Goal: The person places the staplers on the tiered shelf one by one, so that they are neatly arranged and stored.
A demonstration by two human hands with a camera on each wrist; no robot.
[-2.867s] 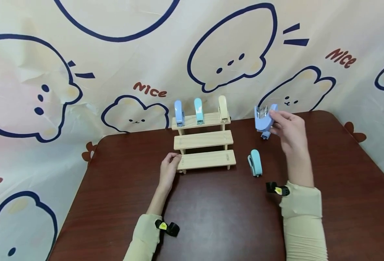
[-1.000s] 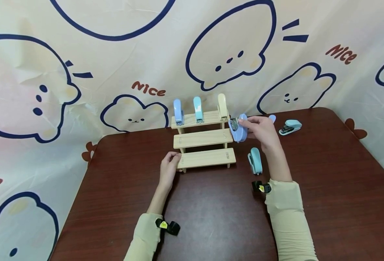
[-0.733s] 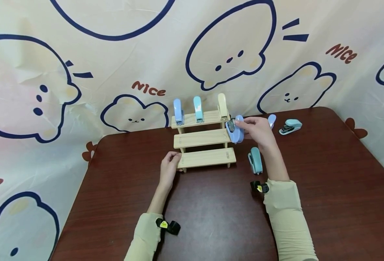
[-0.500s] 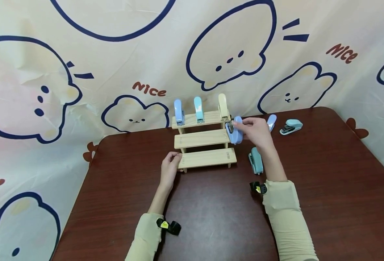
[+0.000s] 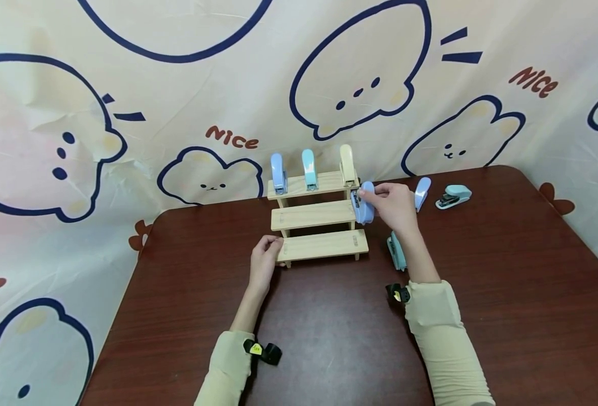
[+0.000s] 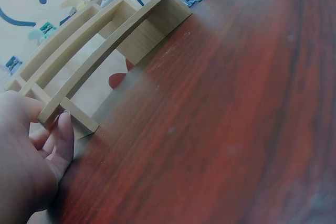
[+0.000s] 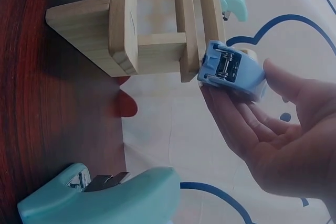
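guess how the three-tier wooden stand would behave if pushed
The three-tier wooden stand would likely be stiff, being built of planks. It might slide on the glossy table, though the left hand gripping its corner could resist. Narrow staplers up top may wobble.

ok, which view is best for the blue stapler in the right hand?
Right wrist: the blue stapler is close and fully in frame, its metal parts facing the camera. Head shows it small, partly covered by the right hand; left wrist shows only part, cropped at the top edge.
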